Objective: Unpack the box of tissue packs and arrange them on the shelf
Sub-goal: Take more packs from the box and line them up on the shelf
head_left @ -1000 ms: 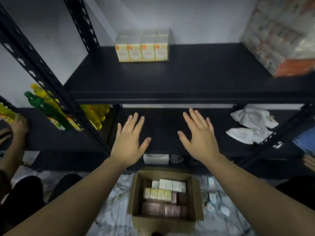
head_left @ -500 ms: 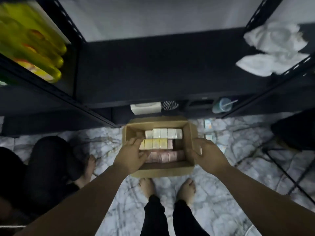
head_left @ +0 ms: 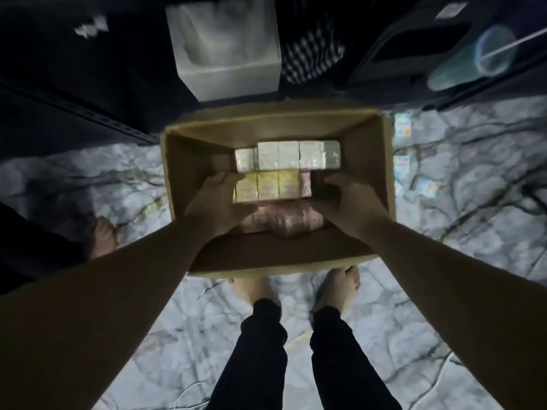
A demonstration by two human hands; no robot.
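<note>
Cardboard box (head_left: 367, 161) sits open on the marble floor (head_left: 88, 173), just before the dark shelf (head_left: 74, 93) — yellow tissue packs (head_left: 266, 184) in its middle row. Left hand (head_left: 213, 202) and right hand (head_left: 346, 202) reach inside the box, fingers curled on that row's 2 ends.

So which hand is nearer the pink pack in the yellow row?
Right. The right hand sits just beside the pink pack at the row's right end; the left hand is at the row's far left end, with the yellow packs between.
</note>
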